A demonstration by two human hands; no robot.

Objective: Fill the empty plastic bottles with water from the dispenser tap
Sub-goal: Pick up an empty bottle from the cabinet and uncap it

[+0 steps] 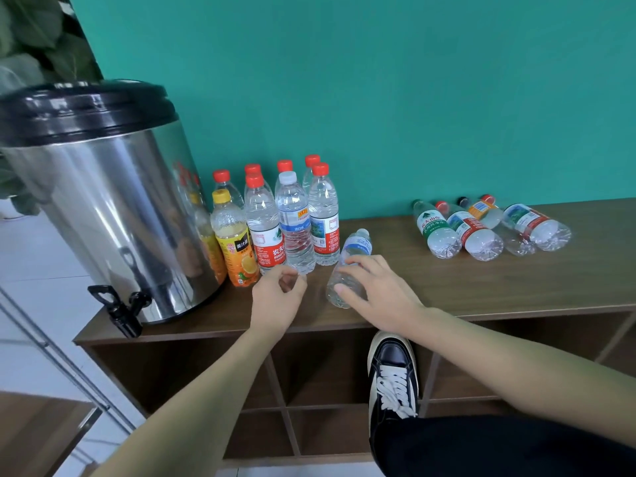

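Right hand [375, 297] outstretched, grip around tilted bottle [347, 270]; left hand [275, 297] loosely curled, empty

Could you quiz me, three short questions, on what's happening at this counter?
1. True or false: the right hand holds a tilted small bottle.
2. Where do the four bottles at the far right lie? A) upright B) on their sides C) on the floor
3. Fill in: the dispenser tap overhangs the counter's ____ end.

Key: 1 true; 2 B; 3 left. The left hand grips no bottle.
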